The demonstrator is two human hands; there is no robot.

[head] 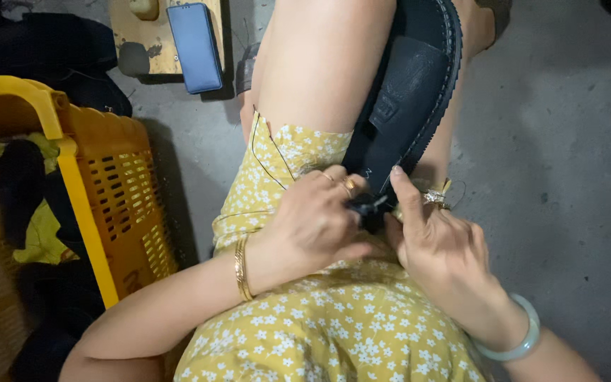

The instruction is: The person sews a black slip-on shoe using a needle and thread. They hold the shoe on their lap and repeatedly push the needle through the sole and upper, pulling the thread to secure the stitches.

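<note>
Seated, with a dark shoe upper [408, 92] propped between the bare knees and resting against the yellow flowered dress [334, 325]. Left hand [316, 226], gold bangle at the wrist and rings on the fingers, closed in a pinch grip at the lower end of the upper, on a small dark part there. Right hand [443, 244], pale bangle at the wrist, touching the same end from the other side, index finger stretched up along the stitched edge; whether that grip is clamped or only pressing, cannot tell. A thin dark thread [266, 152] looping from the work across the dress. Light stitching already running along the outer rim of the upper; judged from that, sewing well underway, with the lower end in hand not yet finished. Beside the left arm, a yellow plastic basket [118, 198] with cloth pieces; farther off on the concrete floor [567, 141], a blue phone [194, 46] on a wooden board [132, 35].
</note>
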